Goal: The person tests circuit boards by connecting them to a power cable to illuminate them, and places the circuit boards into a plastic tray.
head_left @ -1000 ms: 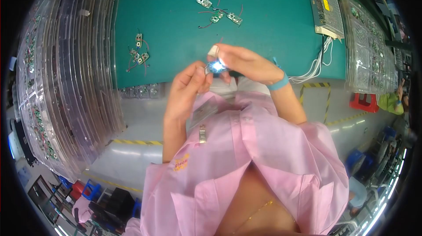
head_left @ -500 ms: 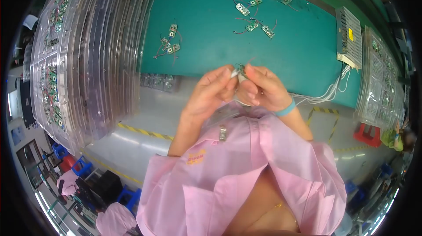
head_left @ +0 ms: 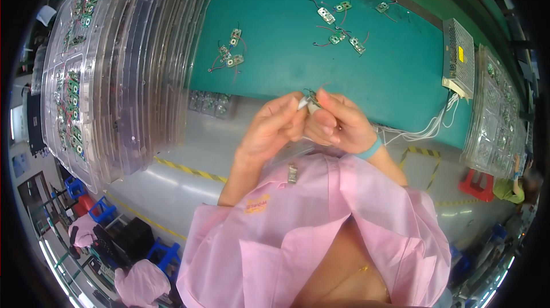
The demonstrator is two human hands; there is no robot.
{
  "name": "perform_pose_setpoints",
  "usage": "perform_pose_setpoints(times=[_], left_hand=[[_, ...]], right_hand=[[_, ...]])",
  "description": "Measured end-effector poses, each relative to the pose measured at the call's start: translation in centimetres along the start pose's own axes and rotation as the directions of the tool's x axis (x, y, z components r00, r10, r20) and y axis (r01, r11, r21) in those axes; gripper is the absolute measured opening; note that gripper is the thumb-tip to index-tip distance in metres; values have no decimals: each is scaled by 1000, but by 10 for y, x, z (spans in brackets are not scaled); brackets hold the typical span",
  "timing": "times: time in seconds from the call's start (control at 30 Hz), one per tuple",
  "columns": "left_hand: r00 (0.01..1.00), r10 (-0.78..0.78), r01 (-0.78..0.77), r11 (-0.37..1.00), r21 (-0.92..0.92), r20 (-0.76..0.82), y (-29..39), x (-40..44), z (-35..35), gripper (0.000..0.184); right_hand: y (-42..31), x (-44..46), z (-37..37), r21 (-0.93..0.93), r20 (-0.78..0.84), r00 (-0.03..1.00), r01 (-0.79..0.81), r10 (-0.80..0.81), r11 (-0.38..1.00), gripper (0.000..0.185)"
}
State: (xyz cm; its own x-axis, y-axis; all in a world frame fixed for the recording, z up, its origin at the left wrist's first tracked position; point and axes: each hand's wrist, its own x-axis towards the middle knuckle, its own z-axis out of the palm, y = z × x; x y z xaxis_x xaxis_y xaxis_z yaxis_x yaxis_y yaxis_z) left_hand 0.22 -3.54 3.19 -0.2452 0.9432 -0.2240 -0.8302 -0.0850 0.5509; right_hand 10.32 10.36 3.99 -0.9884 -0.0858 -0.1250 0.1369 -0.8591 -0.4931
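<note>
My left hand is closed in a pinch, with a small white piece at its fingertips that is too small to name. Facing it, my right hand pinches a small circuit board with thin wires between thumb and fingers. The fingertips of both hands meet around the board, so most of it is covered. A blue band circles my right wrist. Beyond the hands, several wired circuit boards lie on the green table mat, and a smaller cluster of boards lies to the left.
Tall stacked clear plastic trays with boards rise at the left. A metal power supply with white cables stands at the right table edge, beside another tray stack. A red stool is on the floor.
The table and trays sit slightly to the right in view as the head turns a little. Both hands stay together, still pinching the board and the white piece.
</note>
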Motion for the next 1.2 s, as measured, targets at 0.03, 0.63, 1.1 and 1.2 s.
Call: perform_pose_setpoints(times=[0.03, 0.63, 1.1, 1.2], left_hand=[[1000, 4, -4, 1000, 6, -18, 1, -2, 2, 23], [923, 259, -229, 964, 134, -284, -10, -13, -50, 22], [777, 489, -301, 841, 449, -396, -9, 7, -39, 27], [787, 484, -280, 833, 477, -383, -6, 9, -37, 28]], right_hand=[[2, 1, 1, 41, 15, 1000, -1, 0, 999, 36], [-26, 26, -38, -971, -238, 878, -216, -415, 100, 27], [-40, 18, -49, -962, 2, 741, -182, -671, -204, 35], [-49, -8, -80, -891, -65, 614, -392, -787, -232, 34]])
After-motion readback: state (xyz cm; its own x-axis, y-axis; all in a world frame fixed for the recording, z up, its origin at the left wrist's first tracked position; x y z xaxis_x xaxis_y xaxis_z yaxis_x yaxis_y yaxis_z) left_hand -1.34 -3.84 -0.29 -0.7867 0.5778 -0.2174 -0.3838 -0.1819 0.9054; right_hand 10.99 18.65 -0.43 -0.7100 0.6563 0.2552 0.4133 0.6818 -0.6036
